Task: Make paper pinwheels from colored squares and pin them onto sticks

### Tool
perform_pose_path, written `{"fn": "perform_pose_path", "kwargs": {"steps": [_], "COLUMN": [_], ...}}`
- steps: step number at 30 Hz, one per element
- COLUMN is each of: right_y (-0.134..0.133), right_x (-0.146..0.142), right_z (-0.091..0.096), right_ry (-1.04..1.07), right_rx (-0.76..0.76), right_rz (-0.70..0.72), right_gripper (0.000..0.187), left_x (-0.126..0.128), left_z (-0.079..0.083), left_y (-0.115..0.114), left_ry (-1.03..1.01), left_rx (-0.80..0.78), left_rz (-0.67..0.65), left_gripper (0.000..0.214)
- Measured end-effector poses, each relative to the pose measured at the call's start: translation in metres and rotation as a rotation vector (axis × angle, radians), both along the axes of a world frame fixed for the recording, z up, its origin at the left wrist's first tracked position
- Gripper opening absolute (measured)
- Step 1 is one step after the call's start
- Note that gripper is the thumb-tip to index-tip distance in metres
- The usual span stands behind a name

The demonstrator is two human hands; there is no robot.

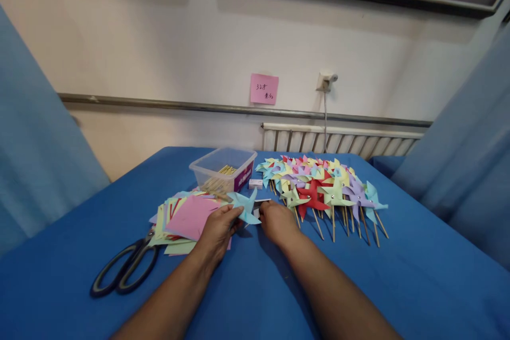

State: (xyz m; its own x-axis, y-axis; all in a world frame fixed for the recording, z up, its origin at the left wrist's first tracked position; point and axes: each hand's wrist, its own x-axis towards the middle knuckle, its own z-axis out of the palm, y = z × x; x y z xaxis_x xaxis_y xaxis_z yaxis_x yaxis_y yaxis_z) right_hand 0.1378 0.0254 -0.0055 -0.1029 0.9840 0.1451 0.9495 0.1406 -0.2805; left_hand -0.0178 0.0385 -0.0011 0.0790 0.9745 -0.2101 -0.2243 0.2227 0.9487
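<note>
My left hand (pixel 218 227) pinches a light-blue folded paper pinwheel (pixel 246 206) between thumb and fingers. No stick shows on this pinwheel. Just to its right, my right hand (pixel 279 219) is closed, its fingertips down at a small white box or card (pixel 257 212). Whatever those fingertips hold is hidden. Beside my left hand lies a loose pile of coloured paper squares (pixel 193 217), pink on top. Large dark-handled scissors (pixel 129 265) rest at the pile's left, their blades mostly under the paper.
Behind the paper stands a clear plastic tub (pixel 211 164) with wooden sticks (pixel 227 170). A small box (pixel 255 184) sits beside it. Many finished pinwheels on sticks (pixel 319 191) lie at the right on the blue cloth (pixel 255 297). A radiator (pixel 338 141) runs along the wall.
</note>
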Motion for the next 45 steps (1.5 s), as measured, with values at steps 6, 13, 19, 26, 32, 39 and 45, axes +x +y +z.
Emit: {"fn": "perform_pose_path", "kwargs": {"steps": [6,13,19,26,32,39,45], "right_y": [0.001,0.002,0.005,-0.013,-0.028,-0.027,-0.036], "right_x": [0.005,0.012,0.015,0.017,0.009,0.010,0.012], "right_z": [-0.004,-0.010,-0.015,-0.010,-0.020,-0.017,-0.021], "right_ry": [0.151,0.241,0.322,0.318,0.327,0.323,0.407], "right_rx": [-0.016,-0.029,-0.047,-0.074,-0.150,-0.188,-0.147], "right_rz": [-0.032,-0.043,-0.072,0.066,0.234,0.194,0.192], "right_gripper": [0.023,0.022,0.022,0.017,0.019,0.022,0.013], "left_x": [0.000,0.001,0.002,0.001,0.001,0.001,0.001], "left_z": [0.002,0.004,0.008,0.006,0.007,0.004,0.004], "left_y": [-0.001,-0.003,-0.006,-0.004,-0.005,-0.004,-0.003], "left_ry": [-0.023,-0.035,-0.048,-0.046,-0.053,-0.044,-0.034], "left_rx": [-0.004,-0.011,-0.010,-0.008,-0.005,-0.021,-0.021], "left_rz": [0.024,0.045,0.054,0.083,0.092,0.085,0.091], "left_gripper": [0.020,0.021,0.019,0.022,0.021,0.021,0.022]}}
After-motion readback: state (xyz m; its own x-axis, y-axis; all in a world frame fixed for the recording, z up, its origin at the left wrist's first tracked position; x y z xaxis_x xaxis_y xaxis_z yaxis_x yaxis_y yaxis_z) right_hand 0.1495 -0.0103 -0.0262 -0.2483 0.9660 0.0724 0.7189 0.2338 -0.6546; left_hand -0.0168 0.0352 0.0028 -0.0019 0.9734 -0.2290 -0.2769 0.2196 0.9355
